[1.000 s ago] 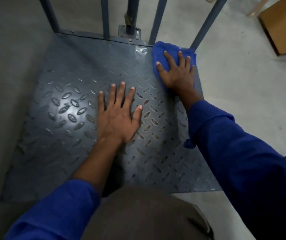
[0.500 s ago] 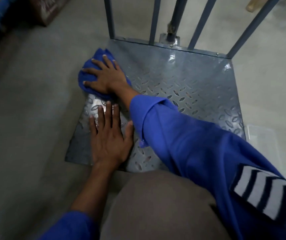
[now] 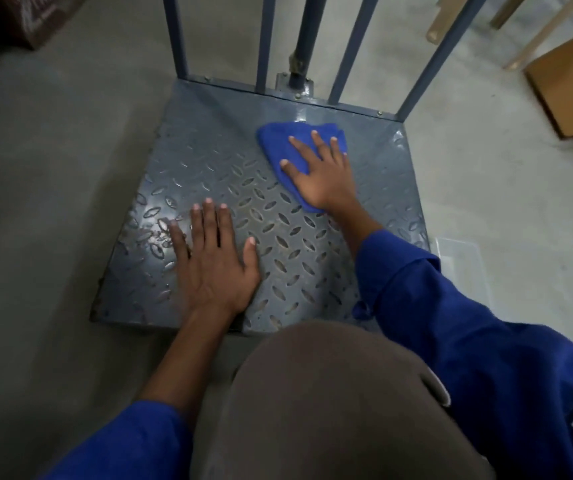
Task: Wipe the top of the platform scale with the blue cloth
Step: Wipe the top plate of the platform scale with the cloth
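The platform scale (image 3: 209,140) is a grey-blue checker-plate square lying on the floor, with a railing of upright bars along its far edge. A crumpled blue cloth (image 3: 274,140) lies on the plate's far middle-right part. My right hand (image 3: 319,171) presses flat on the cloth, fingers spread, and covers its near half. My left hand (image 3: 214,261) rests flat on the bare plate near the front left, fingers apart, holding nothing.
The railing bars (image 3: 264,43) and a thicker post (image 3: 307,36) rise behind the plate. A cardboard box (image 3: 569,84) sits on the concrete floor at the right, a dark box (image 3: 35,19) at the top left. My knee (image 3: 340,403) overlaps the plate's front edge.
My right hand swept the cloth from the far right corner to the far left edge, then back to the far middle-right. My left hand stayed flat on the plate.
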`<state>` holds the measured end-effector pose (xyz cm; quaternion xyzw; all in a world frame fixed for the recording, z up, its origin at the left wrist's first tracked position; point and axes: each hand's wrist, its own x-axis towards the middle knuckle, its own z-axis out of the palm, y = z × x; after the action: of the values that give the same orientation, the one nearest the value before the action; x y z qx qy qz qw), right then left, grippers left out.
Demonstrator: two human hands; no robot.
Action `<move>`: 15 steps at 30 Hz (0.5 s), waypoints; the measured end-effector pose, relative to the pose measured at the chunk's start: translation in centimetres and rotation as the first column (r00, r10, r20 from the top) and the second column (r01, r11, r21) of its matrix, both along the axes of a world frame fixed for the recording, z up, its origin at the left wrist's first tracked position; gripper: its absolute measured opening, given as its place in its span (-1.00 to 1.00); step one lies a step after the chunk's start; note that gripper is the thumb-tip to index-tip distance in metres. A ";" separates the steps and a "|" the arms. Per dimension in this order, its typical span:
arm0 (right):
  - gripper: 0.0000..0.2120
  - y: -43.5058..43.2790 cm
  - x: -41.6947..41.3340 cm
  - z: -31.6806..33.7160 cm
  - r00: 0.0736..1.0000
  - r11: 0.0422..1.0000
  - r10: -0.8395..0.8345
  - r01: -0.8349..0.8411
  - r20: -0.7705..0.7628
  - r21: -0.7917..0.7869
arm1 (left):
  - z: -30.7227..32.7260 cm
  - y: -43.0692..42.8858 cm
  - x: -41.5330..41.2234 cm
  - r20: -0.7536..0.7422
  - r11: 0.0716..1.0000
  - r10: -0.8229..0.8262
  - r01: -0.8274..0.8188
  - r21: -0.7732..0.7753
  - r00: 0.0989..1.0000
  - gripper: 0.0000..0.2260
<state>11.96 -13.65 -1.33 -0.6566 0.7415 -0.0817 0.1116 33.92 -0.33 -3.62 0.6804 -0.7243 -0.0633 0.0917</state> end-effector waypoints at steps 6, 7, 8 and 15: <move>-0.35 5.8 -9.1 0.3 0.971 0.971 -0.237 0.237 -0.013 0.019 | 0.0 0.7 -3.0 0.028 0.992 -0.126 0.126 0.004 0.992 -0.30; -0.34 6.4 -9.5 0.2 0.964 0.964 -0.265 0.265 -0.006 0.029 | 0.0 0.9 -3.2 0.031 0.992 -0.126 0.126 0.005 0.992 -0.30; -0.34 6.6 -9.3 0.2 0.956 0.956 -0.292 0.292 -0.003 0.035 | 0.0 1.0 -3.2 0.033 0.993 -0.121 0.121 0.005 0.992 -0.30; -0.34 3.2 1.9 -0.3 0.995 0.995 -0.095 0.095 0.003 -0.002 | -0.1 3.2 -2.3 -0.004 0.999 -0.049 0.049 0.005 0.999 -0.29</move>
<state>13.87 -10.43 -1.66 -0.6206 0.7716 -0.0885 0.1081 31.59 2.85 -3.72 0.6625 -0.7405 -0.0688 0.0895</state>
